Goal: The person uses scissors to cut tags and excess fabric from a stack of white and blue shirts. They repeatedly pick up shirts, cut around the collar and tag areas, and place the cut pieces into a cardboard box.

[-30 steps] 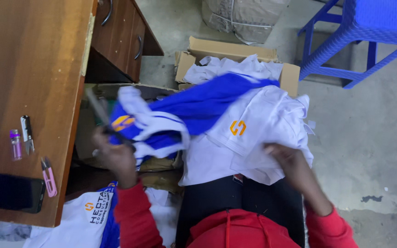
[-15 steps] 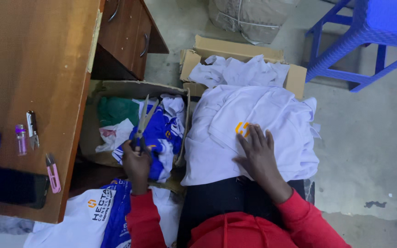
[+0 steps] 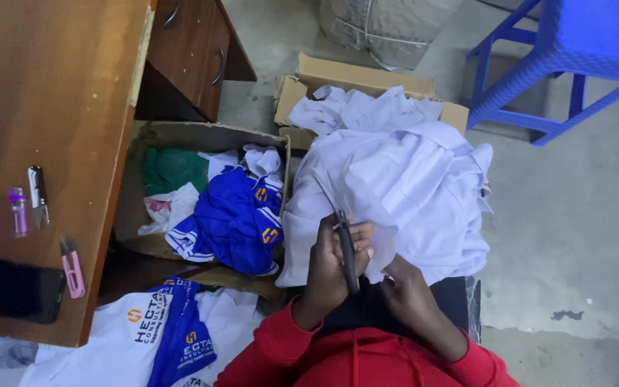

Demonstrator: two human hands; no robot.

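A wooden desk [image 3: 44, 107] is seen along the left edge, and a blue plastic stool [image 3: 574, 57] stands at the upper right on the concrete floor. A heap of white shirts [image 3: 402, 193] is spread over the lap, reaching up into a cardboard box [image 3: 367, 79] behind it. Just left of the heap, a second cardboard box [image 3: 180, 136] is filled with a blue and white shirt [image 3: 234, 218] and other cloth. The left hand [image 3: 327, 265] is clenched around a pair of scissors [image 3: 345, 247], whose blades are laid against the lower edge of the white heap. The right hand [image 3: 406, 287] is pressed against that same edge just beside the scissors; whether cloth is pinched in it cannot be told. On the desk a black phone [image 3: 12, 290], a pink clipper [image 3: 73, 266] and a small purple bottle [image 3: 18, 211] are laid.
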